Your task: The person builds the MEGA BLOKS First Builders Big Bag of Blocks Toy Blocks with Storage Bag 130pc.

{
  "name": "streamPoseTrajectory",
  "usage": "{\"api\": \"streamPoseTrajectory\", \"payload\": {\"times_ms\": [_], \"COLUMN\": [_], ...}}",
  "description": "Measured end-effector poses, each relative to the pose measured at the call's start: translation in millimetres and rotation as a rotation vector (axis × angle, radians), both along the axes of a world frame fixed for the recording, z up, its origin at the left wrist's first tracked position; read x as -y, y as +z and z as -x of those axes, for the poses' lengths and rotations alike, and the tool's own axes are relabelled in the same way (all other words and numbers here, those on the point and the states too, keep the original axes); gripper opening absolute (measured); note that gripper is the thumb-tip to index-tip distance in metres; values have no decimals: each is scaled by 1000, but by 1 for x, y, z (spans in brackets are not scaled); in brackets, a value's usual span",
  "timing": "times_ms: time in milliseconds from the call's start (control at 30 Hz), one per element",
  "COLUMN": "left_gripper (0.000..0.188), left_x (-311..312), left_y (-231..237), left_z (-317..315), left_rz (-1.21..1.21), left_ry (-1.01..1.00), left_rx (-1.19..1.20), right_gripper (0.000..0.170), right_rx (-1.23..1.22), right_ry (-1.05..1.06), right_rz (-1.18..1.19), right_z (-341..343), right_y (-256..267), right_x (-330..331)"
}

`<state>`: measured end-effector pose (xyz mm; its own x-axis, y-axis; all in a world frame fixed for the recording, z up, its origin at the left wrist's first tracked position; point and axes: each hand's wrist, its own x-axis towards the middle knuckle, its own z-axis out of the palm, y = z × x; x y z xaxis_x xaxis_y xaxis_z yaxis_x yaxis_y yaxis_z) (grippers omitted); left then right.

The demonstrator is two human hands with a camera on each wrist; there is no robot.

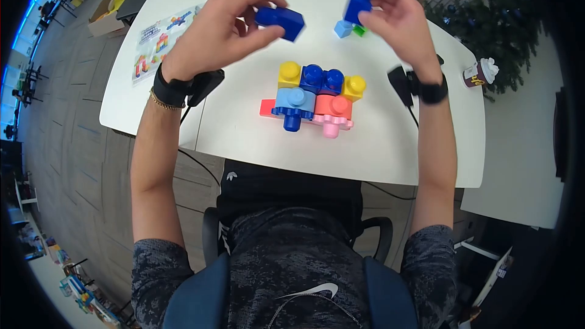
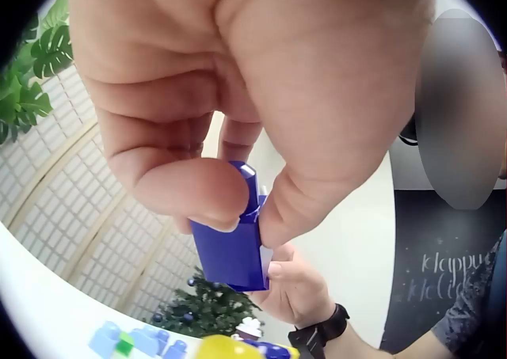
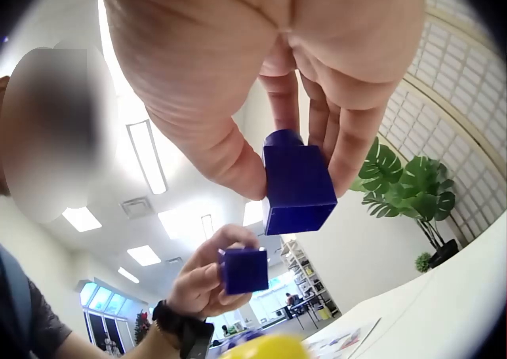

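My left hand (image 1: 222, 33) pinches a dark blue toy building block (image 1: 287, 23) between thumb and fingers, raised over the table. To the right, my right hand (image 1: 399, 24) grips a second dark blue block (image 3: 299, 189), its round stud toward the palm in the right wrist view. Below and between the hands stands a block assembly. Its back row has a yellow block (image 1: 289, 75), two dark blue blocks (image 1: 322, 80) and another yellow block (image 1: 354, 88). In front sit a light blue block (image 1: 295, 99) and a coral block (image 1: 334, 106), with a dark blue gear (image 1: 292, 117) and a pink gear (image 1: 331, 123).
Behind the assembly, a light blue block (image 1: 343, 28) and a green block (image 1: 359, 30) rest on the white table (image 1: 244, 122). A printed instruction sheet (image 1: 159, 39) lies at the left. A cup (image 1: 480, 73) stands near the right edge, beside a decorated tree (image 1: 487, 30).
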<state>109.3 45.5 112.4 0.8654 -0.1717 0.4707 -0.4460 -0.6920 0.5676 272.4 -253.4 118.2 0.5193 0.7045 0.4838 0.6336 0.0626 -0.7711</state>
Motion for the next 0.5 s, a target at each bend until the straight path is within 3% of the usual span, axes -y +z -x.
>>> {"api": "streamPoseTrajectory", "payload": {"times_ms": [67, 200, 400, 500], "left_gripper": [36, 38, 39, 37], "left_x": [18, 49, 61, 65], "left_y": [17, 20, 11, 23], "left_z": [10, 12, 1, 6], "left_rz": [-90, -123, -251, -316], "left_ry": [-145, -234, -217, -197], "left_rx": [56, 74, 124, 30], "right_gripper": [55, 51, 40, 43], "right_rx": [26, -6, -102, 54], "right_ry": [-16, 17, 22, -9], "right_rz": [7, 13, 40, 107], "right_z": [40, 85, 92, 96], "right_y": [4, -7, -27, -17], "right_x": [17, 26, 26, 26]}}
